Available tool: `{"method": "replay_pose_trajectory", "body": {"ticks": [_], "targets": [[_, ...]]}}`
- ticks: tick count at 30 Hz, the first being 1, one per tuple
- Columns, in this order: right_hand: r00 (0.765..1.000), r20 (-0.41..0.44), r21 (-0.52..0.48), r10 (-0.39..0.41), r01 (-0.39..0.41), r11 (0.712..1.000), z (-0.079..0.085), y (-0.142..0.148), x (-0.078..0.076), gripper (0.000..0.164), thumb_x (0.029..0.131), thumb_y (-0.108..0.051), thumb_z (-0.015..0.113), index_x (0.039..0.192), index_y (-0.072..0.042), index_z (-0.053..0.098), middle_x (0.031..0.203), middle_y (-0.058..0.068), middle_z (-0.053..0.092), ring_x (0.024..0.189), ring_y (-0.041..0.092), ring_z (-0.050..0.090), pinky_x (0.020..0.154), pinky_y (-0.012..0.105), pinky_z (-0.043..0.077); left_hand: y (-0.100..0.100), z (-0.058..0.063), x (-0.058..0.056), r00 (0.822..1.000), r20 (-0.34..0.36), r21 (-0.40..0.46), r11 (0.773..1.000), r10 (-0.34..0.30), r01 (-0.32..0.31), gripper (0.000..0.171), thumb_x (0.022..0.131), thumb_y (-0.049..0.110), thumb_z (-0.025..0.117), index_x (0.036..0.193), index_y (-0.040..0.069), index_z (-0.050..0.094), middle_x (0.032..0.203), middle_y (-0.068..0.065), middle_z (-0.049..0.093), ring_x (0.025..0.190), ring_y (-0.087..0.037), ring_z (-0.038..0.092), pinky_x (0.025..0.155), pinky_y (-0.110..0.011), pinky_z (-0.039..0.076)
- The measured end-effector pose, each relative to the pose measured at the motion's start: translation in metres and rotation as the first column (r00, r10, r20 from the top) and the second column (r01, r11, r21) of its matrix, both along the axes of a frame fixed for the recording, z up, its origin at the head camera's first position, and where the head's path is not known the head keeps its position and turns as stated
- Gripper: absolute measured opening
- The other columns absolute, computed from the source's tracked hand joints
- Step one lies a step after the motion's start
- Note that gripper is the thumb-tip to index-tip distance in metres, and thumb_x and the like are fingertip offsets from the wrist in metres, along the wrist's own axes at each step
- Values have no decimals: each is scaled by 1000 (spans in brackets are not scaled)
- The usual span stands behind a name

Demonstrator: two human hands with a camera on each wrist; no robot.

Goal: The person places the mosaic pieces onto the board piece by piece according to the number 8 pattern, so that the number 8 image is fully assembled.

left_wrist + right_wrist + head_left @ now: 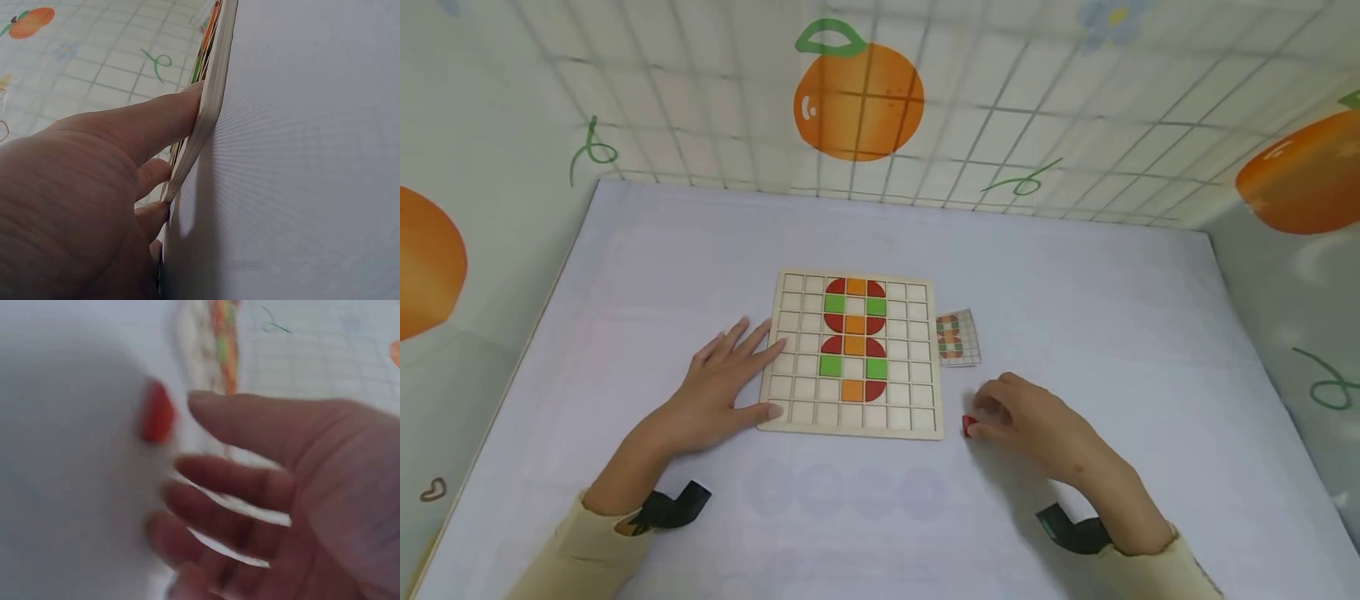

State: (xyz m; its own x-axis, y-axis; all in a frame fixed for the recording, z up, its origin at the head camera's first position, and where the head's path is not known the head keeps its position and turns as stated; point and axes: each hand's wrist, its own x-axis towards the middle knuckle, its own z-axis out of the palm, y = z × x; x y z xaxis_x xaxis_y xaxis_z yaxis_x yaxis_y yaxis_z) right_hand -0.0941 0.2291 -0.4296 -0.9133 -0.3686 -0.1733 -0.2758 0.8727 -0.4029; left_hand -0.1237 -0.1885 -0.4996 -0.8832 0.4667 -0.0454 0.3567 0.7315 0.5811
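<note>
A pale wooden grid board [922, 372] lies on the table, filled down its middle columns with red quarter-round pieces, orange squares [852, 390] and green squares [876, 367]. My left hand [718, 392] rests spread at the board's left side, thumb and index fingertip over its rim. In the left wrist view those fingers meet the board's edge [215, 81]. To the right of the board, my right hand [1030, 421] hovers low with loosely curved fingers. A loose red piece [967, 426] lies right by its thumb tip; the blurred right wrist view shows the red piece [157, 412] just beyond the fingertips.
A small pattern card [970, 337] showing a similar coloured design lies against the board's right edge. Behind the white table [700, 225] rises a grid-patterned backdrop [715, 108] with printed oranges. Dark straps [673, 507] sit at both wrists.
</note>
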Motion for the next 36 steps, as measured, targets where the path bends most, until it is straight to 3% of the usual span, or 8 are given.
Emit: {"method": "replay_pose_trajectory", "body": {"ticks": [3,8,14,18,20,25,32,36], "targets": [[998,1,-22,-65,65,998,-11,-4,9,22,91,-26,84,102,-13,70,99,-5,62,89,13,59,78,35,54,-3,0,0,1000,-3,7,1000,4,-4,89,92,38,79,166,20,33,175,-4,13,161,-28,-7,124,-57,1],[994,-52,-133,-92,85,988,-18,-10,14,17,91,-12,83,99,-14,69,95,-9,63,86,11,59,76,30,54,-7,0,0,1000,7,21,1000,10,-10,88,93,38,79,166,20,33,175,-3,13,161,-27,-8,124,-56,0],[995,-97,-214,-38,17,977,-10,-40,-1,13,95,-8,78,97,-15,67,87,-11,64,79,11,60,67,27,52,-11,-1,-1,1000,0,10,1000,2,-2,87,94,40,77,166,21,32,175,-3,12,161,-27,-7,124,-56,0],[992,-96,-209,84,-102,973,-2,-76,-17,11,97,-9,76,101,-15,68,91,-11,64,83,10,59,68,27,52,-12,-2,-3,1000,-5,30,999,-10,10,86,94,39,77,166,20,33,175,-4,13,161,-29,-6,124,-57,1],[975,-116,-208,189,-210,955,0,-95,-28,11,97,-6,75,104,-13,69,95,-9,65,85,11,59,72,28,54,-12,-3,-3,1000,-8,39,999,-16,16,86,95,39,77,166,20,33,175,-5,14,161,-29,-5,124,-57,1],[901,-132,-140,413,-430,892,2,-136,-55,12,98,-3,72,105,-13,72,102,-6,65,91,11,60,83,28,55,-10,-5,-5,1000,-12,21,1000,-20,21,86,94,43,77,166,23,33,175,-2,12,161,-27,-6,125,-56,0],[831,-96,3,548,-551,835,-5,-168,-66,17,98,-2,70,91,-17,73,95,-6,59,86,12,57,78,24,52,-8,-5,-6,999,-28,24,999,-37,38,86,95,43,76,166,23,33,175,-1,11,161,-26,-6,125,-56,1],[828,-126,-12,547,-552,834,-6,-172,-66,20,95,2,70,87,-16,72,91,-6,60,86,12,56,79,26,52,-9,-2,-5,999,-34,35,999,-34,35,85,94,41,77,166,22,34,175,-1,11,161,-27,-6,125,-56,1]]}}
